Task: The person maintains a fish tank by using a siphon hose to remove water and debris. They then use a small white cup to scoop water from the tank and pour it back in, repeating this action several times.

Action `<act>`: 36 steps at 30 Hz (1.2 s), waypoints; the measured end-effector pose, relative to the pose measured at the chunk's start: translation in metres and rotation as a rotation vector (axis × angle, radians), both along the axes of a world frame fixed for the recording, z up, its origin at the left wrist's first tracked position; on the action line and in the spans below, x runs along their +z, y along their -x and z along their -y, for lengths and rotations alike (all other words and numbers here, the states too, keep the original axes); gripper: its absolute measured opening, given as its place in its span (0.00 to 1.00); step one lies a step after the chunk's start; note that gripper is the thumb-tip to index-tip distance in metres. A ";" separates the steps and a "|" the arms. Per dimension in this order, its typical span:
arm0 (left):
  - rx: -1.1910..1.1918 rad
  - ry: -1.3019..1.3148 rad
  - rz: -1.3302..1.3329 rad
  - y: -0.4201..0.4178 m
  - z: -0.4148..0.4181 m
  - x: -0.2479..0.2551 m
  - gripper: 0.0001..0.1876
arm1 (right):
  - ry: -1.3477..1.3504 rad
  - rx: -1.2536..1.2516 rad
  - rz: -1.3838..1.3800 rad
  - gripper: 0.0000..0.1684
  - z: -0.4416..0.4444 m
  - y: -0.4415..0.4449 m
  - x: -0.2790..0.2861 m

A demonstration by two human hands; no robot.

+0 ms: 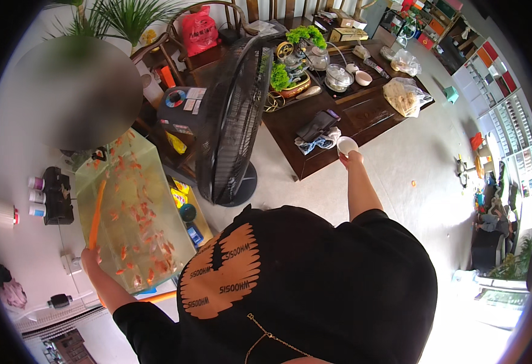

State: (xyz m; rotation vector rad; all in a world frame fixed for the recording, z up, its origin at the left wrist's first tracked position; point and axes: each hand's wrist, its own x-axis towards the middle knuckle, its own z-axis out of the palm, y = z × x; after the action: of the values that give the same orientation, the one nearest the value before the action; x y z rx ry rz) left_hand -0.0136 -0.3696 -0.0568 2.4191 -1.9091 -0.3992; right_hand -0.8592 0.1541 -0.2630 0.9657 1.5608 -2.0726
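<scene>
My left hand [91, 257] is closed around an orange hose [96, 218] at the left edge of a glass fish tank [175, 204]. The hose reaches over the water towards the tank's far side. Many orange fish [145, 216] swim in the tank. Out to the right, my right hand [352, 159] grips a small white bowl [347, 145] at the near edge of a dark wooden table [302, 159]. Beside the bowl lie a crumpled blue-and-white cloth [319, 142] and a dark case [318, 126]. The bowl's contents cannot be made out.
A large black floor fan [234, 123] stands between tank and table. The table also bears a potted bonsai [293, 77], a glass teapot [338, 77], a pink cup [363, 78] and plastic bags [404, 96]. Several bottles [37, 196] stand left of the tank.
</scene>
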 end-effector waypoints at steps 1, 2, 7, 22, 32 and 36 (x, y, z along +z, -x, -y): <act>0.003 0.009 -0.045 -0.005 -0.001 -0.004 0.19 | 0.003 -0.049 0.009 0.33 0.004 0.010 -0.002; 0.006 0.027 -0.067 -0.011 -0.004 -0.007 0.20 | 0.005 -0.082 0.029 0.33 0.007 0.019 -0.005; 0.057 0.062 -0.048 -0.043 -0.022 0.018 0.23 | 0.160 -0.188 0.156 0.31 0.017 0.064 -0.052; 0.141 0.076 0.335 0.044 -0.068 0.039 0.20 | -0.123 0.221 -0.043 0.26 0.002 0.146 -0.099; 0.154 0.036 0.356 0.035 -0.064 0.045 0.20 | -1.690 1.304 -1.096 0.28 0.037 0.064 -0.005; 0.157 0.031 0.363 0.041 -0.064 0.047 0.20 | -1.707 1.386 -0.907 0.25 0.053 0.063 -0.010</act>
State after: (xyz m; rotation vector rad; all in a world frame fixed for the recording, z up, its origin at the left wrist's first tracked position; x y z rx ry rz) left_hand -0.0543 -0.3053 -0.0095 2.7471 -1.8002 0.0838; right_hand -0.9226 0.1010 -0.2732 -0.9455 2.8977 0.2267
